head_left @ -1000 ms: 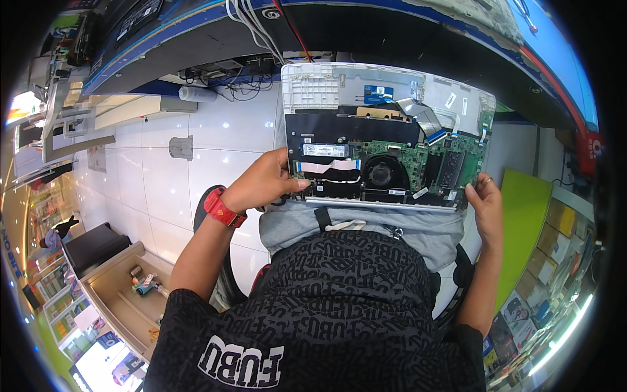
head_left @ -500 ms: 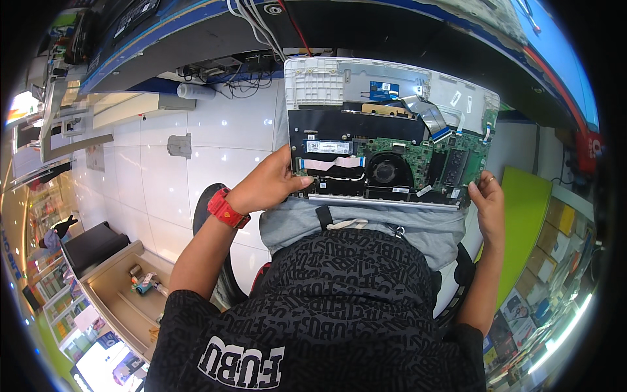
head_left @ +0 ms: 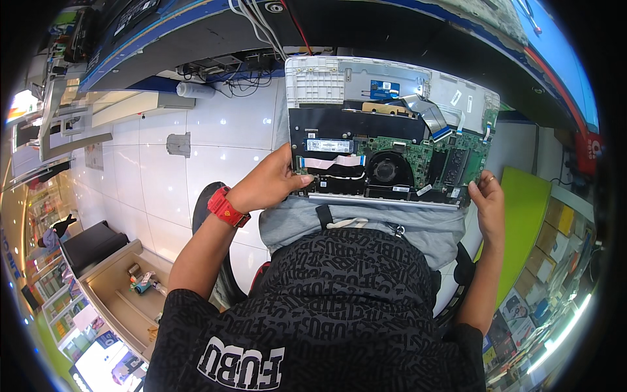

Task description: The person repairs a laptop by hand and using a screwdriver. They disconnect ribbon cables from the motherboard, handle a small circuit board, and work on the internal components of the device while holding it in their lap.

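Observation:
An opened laptop base (head_left: 392,121) rests over my lap with its insides facing up. My left hand (head_left: 277,178) grips its left edge, thumb on top near the lower left corner and the other fingers hidden underneath. At the lower right corner my right hand (head_left: 486,194) pinches the edge. A round black fan (head_left: 385,170) sits mid-board beside the green circuit board (head_left: 424,155). Left of it are a slim storage stick (head_left: 326,145) and a pale ribbon cable (head_left: 332,163). Loose grey flat cables (head_left: 431,119) curl above the board.
A dark bench (head_left: 366,32) edged in blue spans the far side, with white cables (head_left: 255,26) hanging from it. An open drawer (head_left: 124,294) with small items stands at lower left. Shelves of boxes (head_left: 555,242) and a green panel (head_left: 522,215) lie to the right.
The laptop base and both hands are almost still, with only a very slight shift of the base. The grip of each hand is the same.

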The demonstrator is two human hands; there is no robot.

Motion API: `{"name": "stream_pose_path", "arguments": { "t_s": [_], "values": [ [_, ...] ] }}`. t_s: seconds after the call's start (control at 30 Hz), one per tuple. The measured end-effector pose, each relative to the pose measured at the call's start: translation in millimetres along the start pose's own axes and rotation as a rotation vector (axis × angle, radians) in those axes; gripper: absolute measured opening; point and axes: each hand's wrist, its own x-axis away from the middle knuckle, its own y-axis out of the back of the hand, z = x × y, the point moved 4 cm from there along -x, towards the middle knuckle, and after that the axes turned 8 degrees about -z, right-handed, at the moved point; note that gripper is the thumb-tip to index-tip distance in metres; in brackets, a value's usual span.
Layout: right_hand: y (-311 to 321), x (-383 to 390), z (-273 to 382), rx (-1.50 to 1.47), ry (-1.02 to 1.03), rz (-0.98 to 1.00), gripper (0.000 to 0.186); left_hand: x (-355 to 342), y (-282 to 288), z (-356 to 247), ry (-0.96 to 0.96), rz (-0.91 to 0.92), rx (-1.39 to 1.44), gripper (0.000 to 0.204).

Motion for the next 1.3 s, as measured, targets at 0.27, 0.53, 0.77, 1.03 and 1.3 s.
{"name": "stream_pose_path", "arguments": {
  "t_s": [0.27,0.53,0.77,1.03,1.3],
  "values": [
    [-83,51,76,0.816,0.970,-0.308,0.035,0,1,2,-0.009,0.002,-0.011,0.056],
    [-223,64,80,0.954,1.087,0.112,0.057,-2,0,7,0.022,-0.005,0.045,0.057],
    [-231,65,72,1.079,1.091,0.082,0.057,0,0,8,-0.026,-0.007,0.002,0.057],
    [-232,64,67,1.034,1.069,0.030,0.056,1,-2,3,-0.004,-0.003,0.032,0.055],
    [-230,63,66,0.993,1.071,0.030,0.055,0,0,12,-0.027,-0.033,0.013,0.053]
  ]
}}
